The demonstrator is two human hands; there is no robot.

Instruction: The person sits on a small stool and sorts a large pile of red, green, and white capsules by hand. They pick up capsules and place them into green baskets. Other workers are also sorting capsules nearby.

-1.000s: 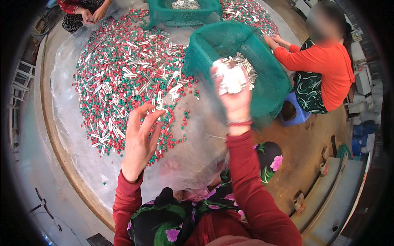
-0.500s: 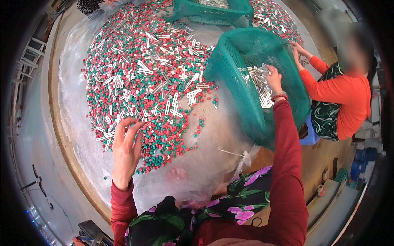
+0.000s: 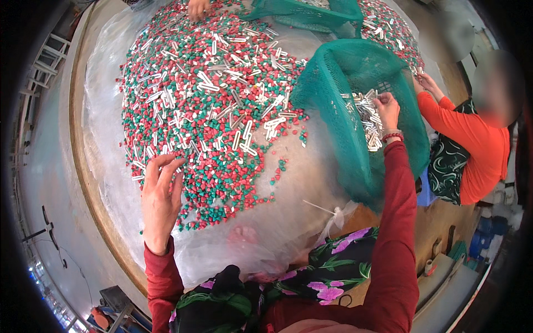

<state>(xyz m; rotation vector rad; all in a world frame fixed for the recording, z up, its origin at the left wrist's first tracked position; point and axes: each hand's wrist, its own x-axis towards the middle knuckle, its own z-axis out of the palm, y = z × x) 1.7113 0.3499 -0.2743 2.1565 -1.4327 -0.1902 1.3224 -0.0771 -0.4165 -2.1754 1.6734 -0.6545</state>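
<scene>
A spread heap of small red and green cone-like pieces (image 3: 222, 191), mixed with white and silvery oblong loop-shaped pieces (image 3: 208, 82), covers the plastic sheet. At its near left edge hovers my left hand (image 3: 160, 202), fingers bent and apart, with nothing visible in them. My right hand (image 3: 388, 114) is inside the green mesh-lined basket (image 3: 347, 147), above a pile of the oblong pieces (image 3: 369, 125). Its fingertips are drawn together; whatever they may hold is too small to make out. A red bead bracelet circles that wrist.
Another green mesh-lined basket (image 3: 311, 25) stands farther back. A co-worker in an orange top (image 3: 455, 122) sits at the right, hands at the heap's far side. Another person's hand (image 3: 198, 8) reaches in at the top. A knotted plastic corner (image 3: 336, 216) lies near my lap.
My right hand's fingers have closed together and lifted slightly off the pile. My left hand has shifted a little left. The other person's hand has come over the heap's far edge.
</scene>
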